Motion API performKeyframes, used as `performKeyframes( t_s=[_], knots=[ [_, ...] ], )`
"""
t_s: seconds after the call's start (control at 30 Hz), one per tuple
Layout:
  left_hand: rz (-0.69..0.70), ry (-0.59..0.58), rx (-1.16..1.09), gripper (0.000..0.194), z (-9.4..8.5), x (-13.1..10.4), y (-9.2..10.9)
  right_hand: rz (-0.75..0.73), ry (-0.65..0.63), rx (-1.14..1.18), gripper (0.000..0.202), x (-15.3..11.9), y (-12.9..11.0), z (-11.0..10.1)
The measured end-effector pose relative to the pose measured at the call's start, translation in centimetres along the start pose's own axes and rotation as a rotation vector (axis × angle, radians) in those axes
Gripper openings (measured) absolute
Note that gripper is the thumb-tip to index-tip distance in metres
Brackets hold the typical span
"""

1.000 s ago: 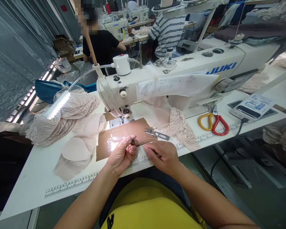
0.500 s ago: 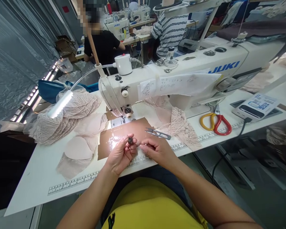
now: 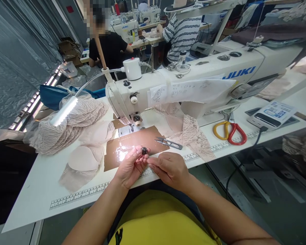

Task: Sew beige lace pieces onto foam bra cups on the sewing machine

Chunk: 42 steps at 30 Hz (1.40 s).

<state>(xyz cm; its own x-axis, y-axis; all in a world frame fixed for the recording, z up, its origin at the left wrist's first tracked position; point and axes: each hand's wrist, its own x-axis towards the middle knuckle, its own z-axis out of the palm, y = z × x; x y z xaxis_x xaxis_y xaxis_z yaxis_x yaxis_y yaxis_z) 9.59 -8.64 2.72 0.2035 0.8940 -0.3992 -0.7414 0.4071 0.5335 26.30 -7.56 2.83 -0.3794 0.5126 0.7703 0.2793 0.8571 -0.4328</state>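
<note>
Over the table's front edge, my left hand pinches a small, dark metal bobbin case between thumb and fingers. Close beside it, my right hand is closed in a pinch, with a faint, thin thread between its fingertips and the bobbin case. Both hands are in front of the sewing machine and its needle area. Behind them lies a brown sheet on the machine bed, with thread snips resting across its right side.
Beige lace pieces lie right of the needle, and a cup piece lies at left near a lace pile. Red-and-yellow scissors and a phone sit on the right. A lit lamp hangs left. Two people sit beyond.
The bobbin case has turned in my left hand and shifted slightly right and up. My right hand has rotated, its back now facing up more, with the fingertips closer to the case.
</note>
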Motion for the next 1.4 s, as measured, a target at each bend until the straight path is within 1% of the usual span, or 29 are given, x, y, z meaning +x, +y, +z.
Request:
performKeyframes(
  t_s=[0.13, 0.2, 0.33, 0.43, 0.6, 0.7, 0.77, 0.83, 0.93, 1.03, 1.13, 1.23, 1.4],
  knots=[
    [0.038, 0.053, -0.004, 0.028, 0.1, -0.2, 0.0, -0.098, 0.011, -0.163, 0.01, -0.4, 0.2, 0.0],
    [0.034, 0.048, -0.03, 0.029, 0.1, -0.3, 0.0, -0.139, -0.003, -0.215, 0.014, -0.8, 0.5, 0.1],
    [0.024, 0.013, -0.049, 0.024, 0.1, -0.4, 0.1, -0.177, -0.072, -0.291, 0.014, -1.6, 1.0, 0.4],
    [0.049, 0.043, -0.016, 0.026, 0.3, -0.3, -0.1, -0.184, -0.128, -0.333, 0.019, -1.6, 1.0, 0.7],
    [0.147, 0.105, 0.056, 0.026, 0.8, -0.1, -0.8, -0.232, -0.23, -0.329, 0.028, -0.8, 0.4, 1.1],
    [0.19, 0.134, 0.112, 0.026, 0.6, -0.1, -1.1, -0.239, -0.22, -0.242, 0.027, 0.0, 0.2, 0.9],
    [0.228, 0.129, 0.182, 0.025, 0.3, -0.1, -1.2, -0.202, -0.177, -0.154, 0.021, 0.6, 0.2, 0.4],
    [0.245, 0.094, 0.273, 0.023, -0.2, -0.3, -1.1, -0.131, -0.119, -0.064, 0.017, 1.4, 0.3, -0.5],
    [0.212, -0.007, 0.381, 0.018, -0.5, -0.9, -1.0, 0.077, -0.084, -0.005, 0.019, 2.7, 1.0, -1.7],
    [0.172, -0.153, 0.428, 0.017, -0.4, -1.8, -1.0, 0.322, -0.121, 0.005, 0.02, 3.6, 1.9, -2.1],
    [0.165, -0.297, 0.456, 0.018, -0.4, -2.6, -1.0, 0.464, -0.207, 0.073, 0.017, 3.7, 2.8, -1.6],
    [0.133, -0.352, 0.493, 0.016, -0.7, -3.2, -1.0, 0.518, -0.287, 0.127, 0.017, 3.5, 3.3, -0.9],
    [-0.029, -0.361, 0.481, 0.022, -1.1, -4.0, -1.4, 0.507, -0.393, 0.055, 0.017, 4.0, 3.7, 0.3]
  ],
)
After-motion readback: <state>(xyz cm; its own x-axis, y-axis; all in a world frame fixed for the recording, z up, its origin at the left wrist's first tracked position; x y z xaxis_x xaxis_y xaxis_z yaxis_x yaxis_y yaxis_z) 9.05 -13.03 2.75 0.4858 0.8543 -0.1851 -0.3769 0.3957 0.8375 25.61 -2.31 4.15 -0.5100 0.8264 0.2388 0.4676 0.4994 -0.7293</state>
